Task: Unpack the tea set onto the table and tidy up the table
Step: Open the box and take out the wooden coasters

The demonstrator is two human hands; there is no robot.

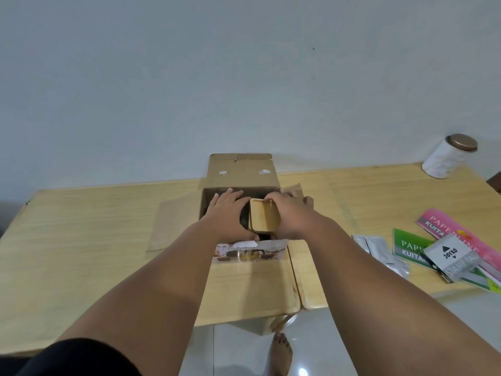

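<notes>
Bamboo-coloured and smooth, the small tray stands on its edge in the mouth of the cardboard box, half risen above the rim. My right hand wraps its far and right edges, fingers curled closed over the top corner, so I judge that hand carries the weight. My left hand lies flat with fingers spread on the dark packing beside the tray, touching its left edge; it holds nothing, and I think it is there to keep the rest of the tea set down while the tray slides up. What lies deeper in the box is hidden by my hands.

All the flaps are folded outward, the near one showing a printed picture of the set, which leaves the opening free for lifting straight up. The box sits mid-table against the wall. Well apart to the right lie the receipt books, a stamp pad box and silver sachets, with a white tin in the far corner, all waiting to be tidied.
</notes>
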